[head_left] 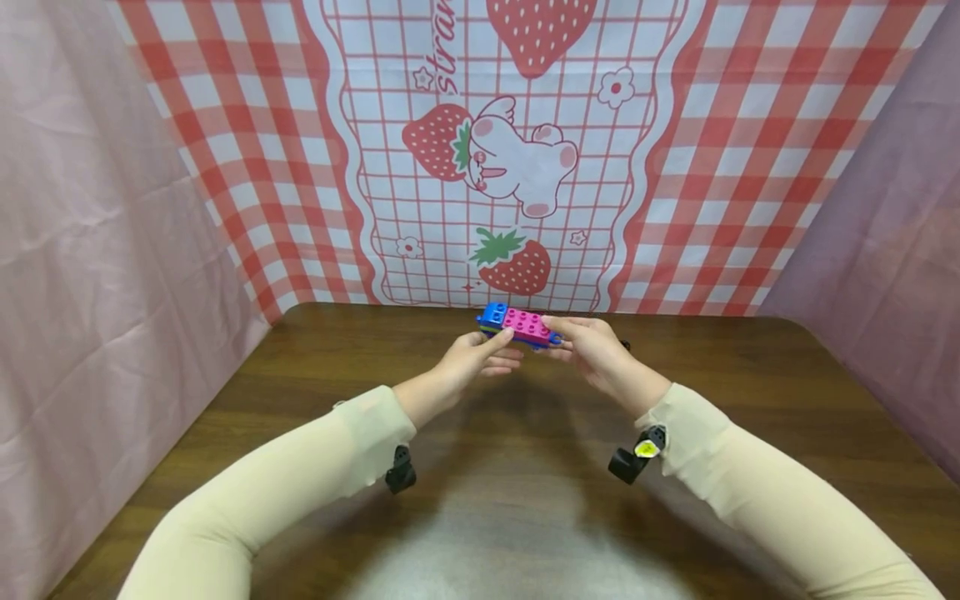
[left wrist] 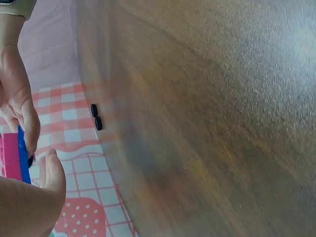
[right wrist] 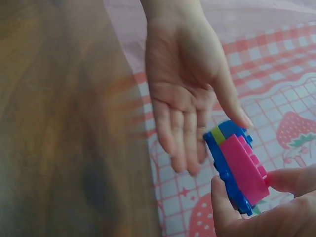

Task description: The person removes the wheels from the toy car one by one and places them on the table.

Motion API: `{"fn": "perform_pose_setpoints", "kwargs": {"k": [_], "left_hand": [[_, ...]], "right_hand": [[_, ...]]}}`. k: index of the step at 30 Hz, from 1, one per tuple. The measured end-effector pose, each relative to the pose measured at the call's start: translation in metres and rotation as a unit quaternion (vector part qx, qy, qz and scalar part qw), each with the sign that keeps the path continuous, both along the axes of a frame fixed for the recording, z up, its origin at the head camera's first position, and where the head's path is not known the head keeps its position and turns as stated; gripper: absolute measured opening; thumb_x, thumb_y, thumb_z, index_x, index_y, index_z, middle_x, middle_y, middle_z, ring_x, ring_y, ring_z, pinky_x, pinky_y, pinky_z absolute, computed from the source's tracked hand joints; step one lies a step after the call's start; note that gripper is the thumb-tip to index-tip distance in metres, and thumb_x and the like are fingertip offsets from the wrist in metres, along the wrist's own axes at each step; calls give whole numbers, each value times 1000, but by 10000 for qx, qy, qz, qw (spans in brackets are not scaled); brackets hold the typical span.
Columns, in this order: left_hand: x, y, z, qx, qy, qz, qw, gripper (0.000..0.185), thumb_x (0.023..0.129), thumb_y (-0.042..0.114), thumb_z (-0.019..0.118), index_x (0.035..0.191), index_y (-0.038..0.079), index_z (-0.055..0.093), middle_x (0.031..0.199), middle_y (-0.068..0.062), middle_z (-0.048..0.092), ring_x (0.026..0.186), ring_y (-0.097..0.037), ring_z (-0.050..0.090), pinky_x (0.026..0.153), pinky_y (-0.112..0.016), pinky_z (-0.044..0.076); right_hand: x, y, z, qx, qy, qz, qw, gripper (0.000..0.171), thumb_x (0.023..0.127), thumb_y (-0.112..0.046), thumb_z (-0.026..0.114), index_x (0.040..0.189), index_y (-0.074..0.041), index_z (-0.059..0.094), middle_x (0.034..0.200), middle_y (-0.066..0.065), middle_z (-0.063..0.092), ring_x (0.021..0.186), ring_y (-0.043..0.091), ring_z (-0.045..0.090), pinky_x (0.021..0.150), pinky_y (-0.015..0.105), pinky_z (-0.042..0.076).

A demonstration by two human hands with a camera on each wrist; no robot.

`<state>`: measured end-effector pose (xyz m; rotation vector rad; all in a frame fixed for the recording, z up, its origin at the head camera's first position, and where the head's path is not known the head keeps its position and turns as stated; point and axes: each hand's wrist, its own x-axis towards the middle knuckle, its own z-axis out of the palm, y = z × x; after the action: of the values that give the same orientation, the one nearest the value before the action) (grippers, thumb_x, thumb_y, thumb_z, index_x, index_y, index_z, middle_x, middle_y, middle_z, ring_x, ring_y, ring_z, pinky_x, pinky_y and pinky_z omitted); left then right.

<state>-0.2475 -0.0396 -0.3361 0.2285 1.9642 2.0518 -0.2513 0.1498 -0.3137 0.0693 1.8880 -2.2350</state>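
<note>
A toy brick car [head_left: 527, 327] is held up above the far part of the table; its blue base carries a pink studded brick [right wrist: 245, 170] and a blue brick at one end, with a yellow-green band below it. My right hand [head_left: 600, 354] pinches the pink end, thumb on the top and fingers at the base. Straight fingers and a spread thumb show on my left hand [right wrist: 182, 94], palm turned toward the car. Its thumb tip lies right by the car's blue end in the right wrist view. In the left wrist view the car [left wrist: 14, 157] is partly cut off.
Two small black wheels [left wrist: 96, 117] lie on the wooden table [head_left: 480, 517] by its far edge, mostly hidden behind my right hand in the head view. A strawberry-print cloth [head_left: 510, 150] hangs behind the table. Pink curtains [head_left: 97, 250] flank both sides.
</note>
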Motion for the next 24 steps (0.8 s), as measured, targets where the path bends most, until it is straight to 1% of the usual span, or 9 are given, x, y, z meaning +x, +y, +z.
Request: {"fn": "perform_pose_setpoints", "kwargs": {"k": [4,7,10,12,14,15,18,22,24], "left_hand": [[0,3,-2,176,-21,225,9996,48,102,25,51,130,-13,44,123,-36,57,116,-43,58,101,-45,47],[0,4,-3,346,-15,452,9984,48,101,24,52,129,-14,44,122,-36,58,116,-43,58,102,-47,45],[-1,4,-4,521,-36,593,9969,46,101,21,51,129,-15,44,122,-37,57,107,-38,65,103,-48,44],[-1,4,-5,544,-39,653,9964,46,101,20,51,129,-15,45,121,-36,58,100,-32,68,103,-49,44],[0,3,-4,539,-72,688,9961,45,101,19,51,130,-15,45,121,-36,59,99,-30,68,104,-49,43],[0,3,-4,518,-84,705,9961,45,101,19,52,130,-15,44,121,-35,59,102,-32,67,105,-48,42],[1,4,-3,359,-69,724,9967,47,101,20,53,132,-13,44,124,-33,58,113,-38,62,105,-47,43],[3,5,0,156,-112,681,9975,50,100,21,54,136,-10,41,131,-28,56,120,-36,57,105,-43,43],[4,5,2,137,-176,671,9975,53,99,21,56,139,-9,37,134,-27,54,123,-36,56,106,-42,43]], "right_hand": [[6,-3,-4,-198,-201,67,9996,56,98,-10,53,143,13,29,118,12,54,87,10,64,95,32,51],[8,-5,-8,-234,-225,153,9994,58,97,-8,54,145,12,27,120,15,52,85,9,65,101,36,46],[10,-6,-13,56,-164,337,9993,59,96,-9,57,144,10,29,124,18,54,85,8,66,107,39,41],[12,-7,-15,319,-114,495,9982,60,96,-11,59,144,10,31,133,22,50,88,7,65,109,40,39],[15,-7,-17,578,-37,650,9962,60,95,-12,60,144,9,32,140,24,45,90,5,64,110,40,38],[16,-8,-18,667,6,706,9953,61,95,-13,60,144,9,32,143,25,43,90,4,63,110,40,38],[19,-11,-20,744,96,744,9944,61,93,-11,62,143,9,34,141,25,44,89,4,64,107,37,42],[22,-16,-21,881,252,670,9935,60,91,-9,66,139,9,37,130,24,55,87,5,66,102,36,47],[23,-18,-22,982,332,661,9924,59,89,-8,68,137,9,38,124,22,59,87,6,66,100,36,48]]}}
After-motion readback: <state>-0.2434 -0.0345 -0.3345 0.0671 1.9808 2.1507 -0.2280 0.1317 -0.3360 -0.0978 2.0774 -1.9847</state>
